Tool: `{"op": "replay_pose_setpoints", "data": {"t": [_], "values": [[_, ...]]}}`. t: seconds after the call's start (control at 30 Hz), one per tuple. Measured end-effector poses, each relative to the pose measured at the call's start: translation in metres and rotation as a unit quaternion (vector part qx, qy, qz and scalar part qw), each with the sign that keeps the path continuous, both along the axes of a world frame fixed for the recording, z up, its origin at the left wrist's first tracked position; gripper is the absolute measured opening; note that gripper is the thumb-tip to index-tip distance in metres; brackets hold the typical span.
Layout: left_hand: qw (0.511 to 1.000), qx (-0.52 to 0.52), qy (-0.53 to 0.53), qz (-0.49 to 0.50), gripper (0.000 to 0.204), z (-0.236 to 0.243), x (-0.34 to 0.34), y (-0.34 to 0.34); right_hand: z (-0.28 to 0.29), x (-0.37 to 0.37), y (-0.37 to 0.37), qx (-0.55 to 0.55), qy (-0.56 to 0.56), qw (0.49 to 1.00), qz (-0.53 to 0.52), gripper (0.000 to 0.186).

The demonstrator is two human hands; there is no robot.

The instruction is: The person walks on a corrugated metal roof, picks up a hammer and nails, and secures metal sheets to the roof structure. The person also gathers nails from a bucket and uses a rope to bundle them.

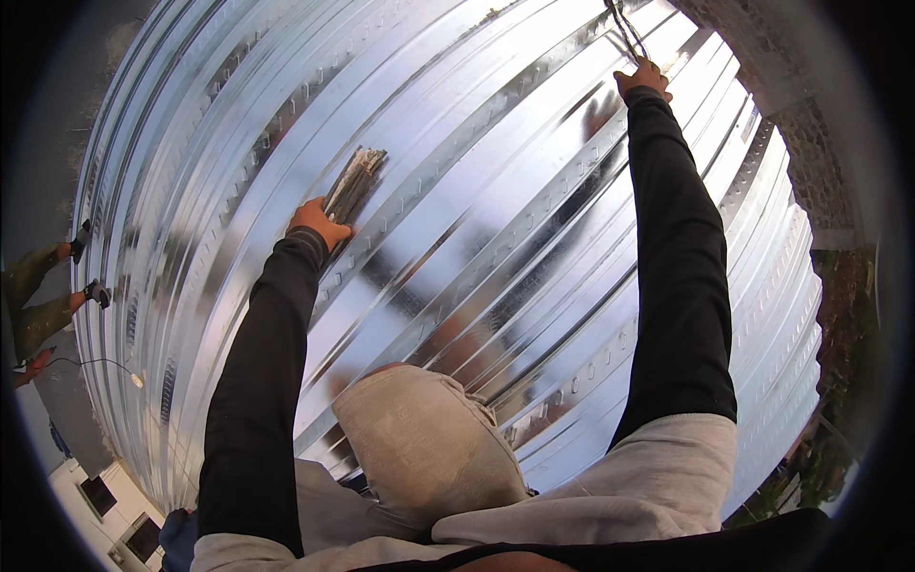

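My left hand (319,223) is closed around a short bundle of thin, grey-brown strips (356,181) with pale, rough ends. It sits over the shiny ribbed metal decking (419,181), left of the middle. Farther off at the upper right, my right arm is stretched out. The right hand (645,80) grips long, thin dark rods (625,30) that look like wire or bar and run out past the top edge. Their exact kind is too small to tell. Both arms wear black sleeves, and my bent knee (419,434) in beige cloth is between them.
Raised ribs with small embossed marks cross the decking diagonally. Another person's legs (43,286) stand at the far left, near a thin cable (91,361). A rough masonry wall (805,133) borders the right side. A white building (110,505) shows at lower left.
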State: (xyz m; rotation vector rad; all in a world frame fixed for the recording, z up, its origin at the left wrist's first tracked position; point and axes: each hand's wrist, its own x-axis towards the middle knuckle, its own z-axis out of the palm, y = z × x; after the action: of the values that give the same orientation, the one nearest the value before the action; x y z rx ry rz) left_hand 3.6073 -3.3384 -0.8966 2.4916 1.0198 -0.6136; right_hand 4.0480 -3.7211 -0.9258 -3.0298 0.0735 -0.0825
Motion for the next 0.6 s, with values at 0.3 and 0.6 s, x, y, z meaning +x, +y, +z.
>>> {"op": "replay_pose_setpoints", "data": {"t": [0.3, 0.6], "values": [[0.999, 0.013, 0.028, 0.019, 0.055, 0.006, 0.005, -0.005, -0.065, 0.118, -0.001, 0.085, 0.095, 0.991, -0.027, 0.080], [0.999, 0.024, 0.017, 0.024, 0.052, 0.005, 0.003, -0.005, -0.016, 0.004, 0.039, -0.103, 0.006, 0.994, -0.048, 0.065]]}}
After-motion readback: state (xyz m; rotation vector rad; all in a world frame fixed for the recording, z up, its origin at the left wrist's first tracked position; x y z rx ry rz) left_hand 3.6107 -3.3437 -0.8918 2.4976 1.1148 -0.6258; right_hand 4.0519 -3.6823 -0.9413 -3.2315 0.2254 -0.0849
